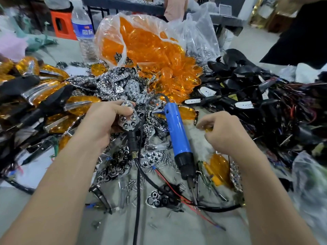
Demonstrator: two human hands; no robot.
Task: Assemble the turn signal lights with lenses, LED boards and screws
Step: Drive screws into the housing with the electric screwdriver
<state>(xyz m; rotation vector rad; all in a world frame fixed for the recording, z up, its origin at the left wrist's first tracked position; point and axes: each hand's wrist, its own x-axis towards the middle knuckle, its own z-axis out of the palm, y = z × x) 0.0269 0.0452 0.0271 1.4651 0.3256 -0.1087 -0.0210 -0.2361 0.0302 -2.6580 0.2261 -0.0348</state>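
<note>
Grey worktable (177, 232), heaped with glossy parts
Chrome honeycomb reflector (128, 117) sits clamped by curled fingers of the left hand (104, 121); right hand (224, 131) pinches an amber piece (208, 129); smooth blue screwdriver (177, 135) lies between both; crinkled lens bag (141, 43) beyond.

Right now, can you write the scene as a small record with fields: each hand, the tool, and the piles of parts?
left hand: grips a chrome reflector
right hand: curled on a small amber piece, mostly hidden
blue screwdriver: lies on the table between the hands, untouched
amber lenses: spill from a clear bag behind
black housings: wired heap at right
loose screws: near the screwdriver
</note>
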